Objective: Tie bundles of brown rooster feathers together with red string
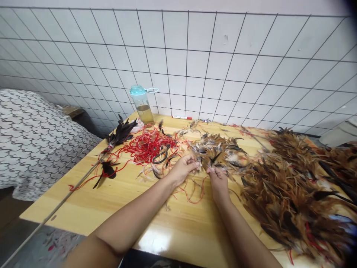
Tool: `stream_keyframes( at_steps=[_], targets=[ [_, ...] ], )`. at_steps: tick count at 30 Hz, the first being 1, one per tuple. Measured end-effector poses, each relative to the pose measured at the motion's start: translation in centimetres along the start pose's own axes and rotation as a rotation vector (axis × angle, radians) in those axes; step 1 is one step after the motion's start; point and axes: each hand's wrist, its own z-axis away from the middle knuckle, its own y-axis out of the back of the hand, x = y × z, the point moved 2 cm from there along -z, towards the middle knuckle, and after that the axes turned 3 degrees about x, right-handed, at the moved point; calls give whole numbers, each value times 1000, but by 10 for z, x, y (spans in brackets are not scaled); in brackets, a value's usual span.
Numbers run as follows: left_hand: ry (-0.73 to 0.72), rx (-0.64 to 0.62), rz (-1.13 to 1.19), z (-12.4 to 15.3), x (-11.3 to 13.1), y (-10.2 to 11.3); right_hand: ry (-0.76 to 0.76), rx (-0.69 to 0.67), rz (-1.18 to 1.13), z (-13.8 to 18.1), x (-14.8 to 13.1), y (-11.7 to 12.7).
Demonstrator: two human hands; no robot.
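Over the middle of the table, my left hand [184, 169] is closed in a pinch. What sits between its fingertips, perhaps a feather's end, is too small to name. Close beside it, my right hand [219, 180] pinches a small bunch of brown and black feathers [213, 158] pointing away from me. Just beyond both hands lies a loose pile of brown, black and pale feathers [223, 143]. A thin red string [192, 201] trails on the wood below the fingers.
Left of my hands is a tangle of red string [147, 145]. A long stick [58, 204] with black feathers [122, 132] crosses the table's left edge. A bottle [143, 108] and a red-capped marker [181, 117] stand near the tiled wall. Big brown feather bundles [281, 197] cover the right side.
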Motion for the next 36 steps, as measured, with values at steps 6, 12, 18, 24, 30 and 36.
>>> stream_keyframes(
  at_steps=[6, 12, 18, 24, 30, 36],
  targets=[
    [-1, 26, -126, 0, -13, -7, 37, 40, 138, 2, -4, -7],
    [-25, 10, -233, 1, -13, -6, 113, 42, 243, 5, -14, -8],
    [-120, 40, -432, -2, -16, -2, 180, 14, 280, 6, -12, -10],
    [-179, 76, -627, 0, -13, -3, 228, -11, 323, 9, -10, -12],
    [-201, 80, -661, 2, -10, -4, 281, -63, 429, 12, -12, -15],
    [-141, 62, -502, 2, -14, -3, 224, -16, 419, 8, -9, -13]
  ],
)
